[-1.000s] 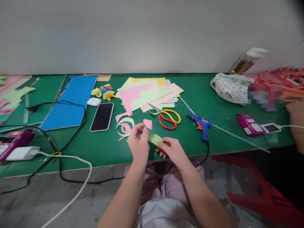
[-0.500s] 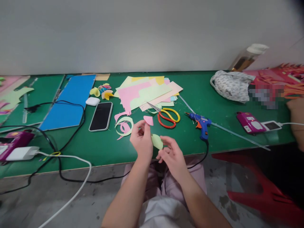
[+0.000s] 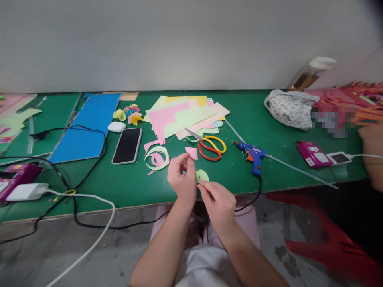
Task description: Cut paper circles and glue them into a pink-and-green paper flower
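Observation:
Between the thumb and fingers of my left hand is a folded pink paper piece, its wide end pointing away from me. A rounded light-green paper piece lies between my two hands. My right hand pinches the lower edge of that green piece; my left hand's fingers are right beside its other edge. Just beyond my hands, scissors with one red and one yellow handle rest on the green table, their blades over the paper sheets.
A blue glue gun lies right of the scissors. To the left are a phone, a white case, ring-shaped paper scraps, paper petals and a blue board. Cables cross the left side; a person's arm is at the right.
Both hands have shifted slightly right with the papers. My right hand's fingers have closed on the green piece, which has turned and looks rounder. The pink piece is tilted differently.

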The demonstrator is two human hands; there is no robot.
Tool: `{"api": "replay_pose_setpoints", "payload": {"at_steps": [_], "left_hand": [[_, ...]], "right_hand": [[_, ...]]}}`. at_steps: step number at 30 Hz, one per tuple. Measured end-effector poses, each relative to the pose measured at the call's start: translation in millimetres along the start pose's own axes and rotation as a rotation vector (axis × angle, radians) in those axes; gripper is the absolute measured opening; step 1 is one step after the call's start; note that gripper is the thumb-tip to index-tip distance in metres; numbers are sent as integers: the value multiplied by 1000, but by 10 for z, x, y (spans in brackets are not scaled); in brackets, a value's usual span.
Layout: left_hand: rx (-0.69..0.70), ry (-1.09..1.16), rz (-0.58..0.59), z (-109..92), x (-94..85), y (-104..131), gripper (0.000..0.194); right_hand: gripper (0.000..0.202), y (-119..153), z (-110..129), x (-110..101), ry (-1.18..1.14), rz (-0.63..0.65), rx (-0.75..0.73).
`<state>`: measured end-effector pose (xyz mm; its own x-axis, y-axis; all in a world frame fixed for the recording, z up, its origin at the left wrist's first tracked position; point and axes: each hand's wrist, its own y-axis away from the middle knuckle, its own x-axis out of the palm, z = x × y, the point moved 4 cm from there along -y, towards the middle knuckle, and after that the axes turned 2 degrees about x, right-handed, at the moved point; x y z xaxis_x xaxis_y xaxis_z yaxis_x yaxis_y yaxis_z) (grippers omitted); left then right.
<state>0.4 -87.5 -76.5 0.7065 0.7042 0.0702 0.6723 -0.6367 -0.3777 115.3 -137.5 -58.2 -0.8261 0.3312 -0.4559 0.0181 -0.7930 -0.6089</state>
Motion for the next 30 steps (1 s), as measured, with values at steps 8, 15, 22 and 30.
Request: {"api": "replay_pose_setpoints", "payload": {"at_steps": [8,15,22,30], "left_hand": [[-132,88,20,-96,43,-32,16],[-212,82,194,-25,52,-23,13],[-173,-6,314,-233,-44,-9,7],[180,-87,449,-671,-115,61,15]], "right_hand": [[6,-57,-150,-35,-219,124,113],[7,-112,-293,-196,-246,62,317],[12,-275,-416,-524,-368,-296,571],[15,-360,-223,-472,-405,-214,554]]}}
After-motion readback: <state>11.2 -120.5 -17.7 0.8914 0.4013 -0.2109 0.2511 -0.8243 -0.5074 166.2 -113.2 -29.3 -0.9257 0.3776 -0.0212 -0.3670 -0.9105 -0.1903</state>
